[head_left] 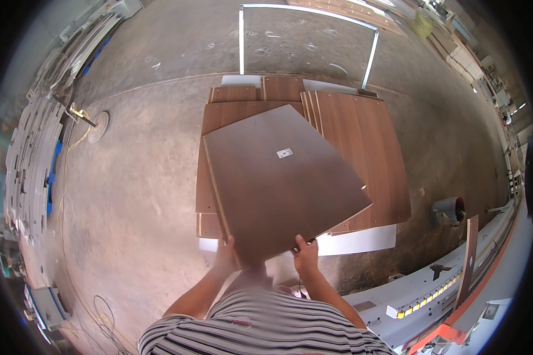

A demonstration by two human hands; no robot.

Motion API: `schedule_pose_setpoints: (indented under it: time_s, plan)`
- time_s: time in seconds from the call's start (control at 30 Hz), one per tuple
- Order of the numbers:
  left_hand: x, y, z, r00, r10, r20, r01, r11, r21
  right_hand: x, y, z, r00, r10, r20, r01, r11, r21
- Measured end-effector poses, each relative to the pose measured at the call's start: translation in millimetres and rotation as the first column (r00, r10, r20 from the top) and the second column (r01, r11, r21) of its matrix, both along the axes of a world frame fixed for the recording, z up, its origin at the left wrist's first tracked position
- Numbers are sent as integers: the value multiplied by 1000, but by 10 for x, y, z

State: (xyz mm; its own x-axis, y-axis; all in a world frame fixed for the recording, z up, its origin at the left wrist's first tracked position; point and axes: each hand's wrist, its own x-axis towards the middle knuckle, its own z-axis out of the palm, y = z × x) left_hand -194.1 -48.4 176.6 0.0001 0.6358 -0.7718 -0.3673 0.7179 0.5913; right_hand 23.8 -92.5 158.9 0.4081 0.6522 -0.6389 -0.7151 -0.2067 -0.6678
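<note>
Slanting, the board [278, 189] is over the panels [367, 154], fingers of the left hand [225, 254] and right hand [305, 255] clamped on its near edges. Gripped only there, it could dip at the far corner and scratch the panels beneath.

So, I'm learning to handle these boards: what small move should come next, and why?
Probably a slight clockwise turn of the upper brown panel: the left hand and right hand grip it near its closest corner, and it lies askew over the stacked panels, its far and near edges slanting up rightward.
</note>
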Motion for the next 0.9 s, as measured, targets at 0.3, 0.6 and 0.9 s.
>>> schedule_pose_setpoints:
  time_s: [0.3, 0.6, 0.9]
  plan:
    - [-1857, 1004, -1314, 918, -318, -238, 353, 928, 121, 227, 448, -137, 964, 258, -59, -247, 958, 147]
    - [-1620, 1408, -1668, 292, -654, -698, 878, 473, -75, 343, -375, -392, 861, 393, -322, -397, 916, 58]
    - [133, -82, -2127, 297, -939, 173, 952, 277, -131, 1782, -2806, -312, 818, -574, 48, 573, 803, -166]
